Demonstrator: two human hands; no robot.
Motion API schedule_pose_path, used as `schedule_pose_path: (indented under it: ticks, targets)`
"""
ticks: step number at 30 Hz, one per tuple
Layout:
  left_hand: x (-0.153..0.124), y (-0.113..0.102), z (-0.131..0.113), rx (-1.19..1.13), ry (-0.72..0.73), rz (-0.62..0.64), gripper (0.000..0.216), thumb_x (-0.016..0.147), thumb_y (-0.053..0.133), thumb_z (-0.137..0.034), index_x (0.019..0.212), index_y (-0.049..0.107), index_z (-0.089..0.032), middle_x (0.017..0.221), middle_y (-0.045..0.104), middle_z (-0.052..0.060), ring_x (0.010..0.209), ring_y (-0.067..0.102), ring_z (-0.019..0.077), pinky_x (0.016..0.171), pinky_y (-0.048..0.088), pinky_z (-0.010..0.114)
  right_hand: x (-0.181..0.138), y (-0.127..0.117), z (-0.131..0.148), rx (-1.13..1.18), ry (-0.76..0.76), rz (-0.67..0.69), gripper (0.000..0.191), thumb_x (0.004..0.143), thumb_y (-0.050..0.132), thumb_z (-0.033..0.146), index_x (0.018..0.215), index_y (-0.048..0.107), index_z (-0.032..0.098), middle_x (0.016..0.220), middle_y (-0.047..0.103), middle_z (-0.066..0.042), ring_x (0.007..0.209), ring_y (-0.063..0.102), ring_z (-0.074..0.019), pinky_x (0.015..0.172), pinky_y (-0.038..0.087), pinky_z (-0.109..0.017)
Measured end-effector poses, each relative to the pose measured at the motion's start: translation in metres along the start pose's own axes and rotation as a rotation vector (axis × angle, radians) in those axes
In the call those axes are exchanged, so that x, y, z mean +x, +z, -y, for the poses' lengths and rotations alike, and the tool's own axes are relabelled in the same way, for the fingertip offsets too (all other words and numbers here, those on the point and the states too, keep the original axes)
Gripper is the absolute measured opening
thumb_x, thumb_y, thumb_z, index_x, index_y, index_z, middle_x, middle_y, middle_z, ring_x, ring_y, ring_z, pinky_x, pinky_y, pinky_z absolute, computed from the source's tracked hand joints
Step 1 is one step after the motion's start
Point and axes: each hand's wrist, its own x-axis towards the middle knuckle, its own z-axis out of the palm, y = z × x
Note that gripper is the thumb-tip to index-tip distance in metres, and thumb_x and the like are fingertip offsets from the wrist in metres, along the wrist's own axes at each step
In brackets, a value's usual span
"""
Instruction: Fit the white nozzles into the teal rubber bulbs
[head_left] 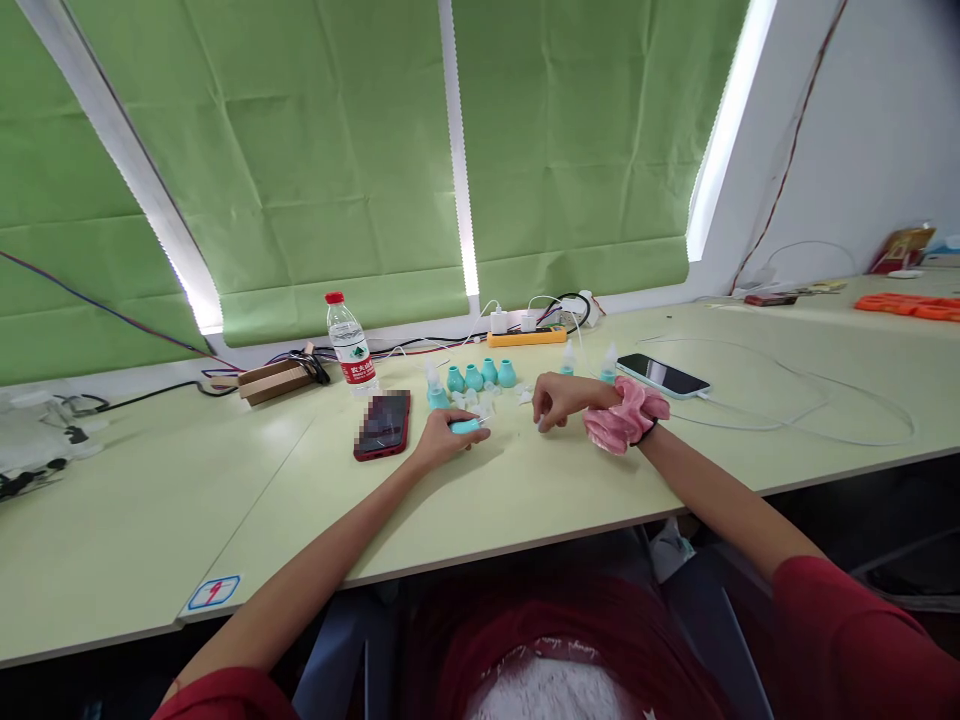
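Left grip (448,438) clasps a smooth teal rounded piece (465,426), front-left of the yellow plastic power strip (526,338); right grip (543,422), fingers curled downward before that strip, pinches a small pale piece (541,425)

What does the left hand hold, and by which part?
The left hand holds a rounded turquoise piece by its body; exact contact is unclear.
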Motion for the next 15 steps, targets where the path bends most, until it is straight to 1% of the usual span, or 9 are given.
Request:
schedule_pose_path:
  ticks: [4,6,8,12,15]
  targets:
    - [-0.001,0.001,-0.005,-0.054,0.061,0.066,0.026,0.065,0.058,-0.037,0.066,0.058,-0.011,0.060,0.058,0.001,0.047,0.049,0.0074,0.051,0.040,0.020,0.005,0.014,0.015,0.308,-0.196,-0.244,0.035,0.052,0.069,0.037,0.072,0.065,0.009,0.057,0.062,-0.004,0.049,0.057,-0.0118,0.050,0.047,-0.024]
    - [-0.003,0.001,-0.008,-0.049,0.071,0.068,0.027,0.066,0.057,-0.038,0.065,0.058,-0.010,0.058,0.056,0.001,0.046,0.047,0.0069,0.050,0.039,0.020,0.007,0.020,0.023,0.428,-0.244,-0.310,0.036,0.052,0.070,0.035,0.075,0.065,0.008,0.058,0.063,-0.004,0.051,0.058,-0.0120,0.053,0.049,-0.025]
    - [-0.003,0.002,-0.011,-0.047,0.066,0.051,0.030,0.066,0.057,-0.039,0.070,0.059,-0.010,0.055,0.054,0.001,0.044,0.045,0.0066,0.048,0.038,0.019,0.009,0.026,0.027,0.490,-0.259,-0.333,0.036,0.052,0.071,0.034,0.076,0.066,0.008,0.057,0.063,-0.004,0.051,0.058,-0.0121,0.054,0.050,-0.026]
    - [-0.004,0.001,-0.011,-0.049,0.029,0.005,0.046,0.066,0.058,-0.041,0.098,0.058,-0.008,0.050,0.051,-0.002,0.040,0.040,0.0056,0.043,0.035,0.019,0.012,0.031,0.026,0.563,-0.260,-0.317,0.037,0.052,0.071,0.032,0.079,0.066,0.007,0.058,0.064,-0.005,0.053,0.059,-0.0127,0.058,0.051,-0.029]
    - [-0.005,0.000,-0.008,-0.028,0.069,0.019,0.048,0.066,0.058,-0.041,0.101,0.059,-0.008,0.051,0.050,-0.002,0.041,0.039,0.0055,0.045,0.036,0.019,0.013,0.031,0.023,0.610,-0.262,-0.290,0.036,0.053,0.071,0.030,0.081,0.066,0.007,0.061,0.064,-0.005,0.055,0.060,-0.0128,0.061,0.052,-0.030]
